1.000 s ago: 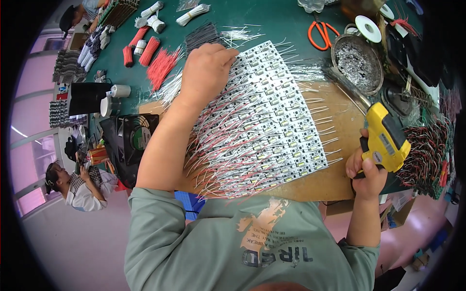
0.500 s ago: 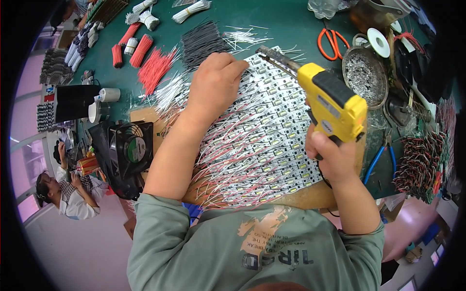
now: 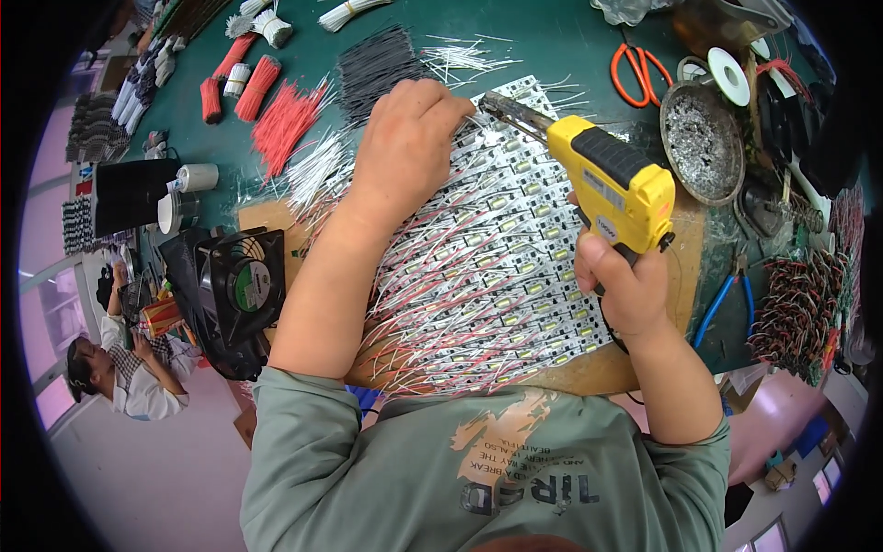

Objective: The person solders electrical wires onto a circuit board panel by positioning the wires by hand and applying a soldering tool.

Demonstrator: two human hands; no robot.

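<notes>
My right hand (image 3: pixel 623 281) is wrapped round the grip of a yellow and black soldering gun (image 3: pixel 612 175). Its dark tip points left, over the far end of a sheet of white circuit boards (image 3: pixel 543 267). Close by the tip, my left hand (image 3: pixel 409 147) has its fingertips pinched together at the sheet's far left edge; whatever they hold is too small to make out. Rows of small components cover the sheet. Red and white wires (image 3: pixel 432 304) trail from its left side toward me. A brown board (image 3: pixel 676 294) lies underneath.
Left of the sheet are black wires (image 3: pixel 375 74), red wires (image 3: pixel 287 127) and a black fan (image 3: pixel 246 281). On the right are orange-handled scissors (image 3: pixel 635 74), a bowl of silvery bits (image 3: pixel 704 143), blue-handled pliers (image 3: pixel 724 299) and bundled wires (image 3: pixel 798 308). Another person (image 3: pixel 133 368) sits far left.
The soldering gun has moved a little left, so its tip is nearer my left fingertips. My left hand stays pinched at the sheet's edge. The whole view has shifted slightly.
</notes>
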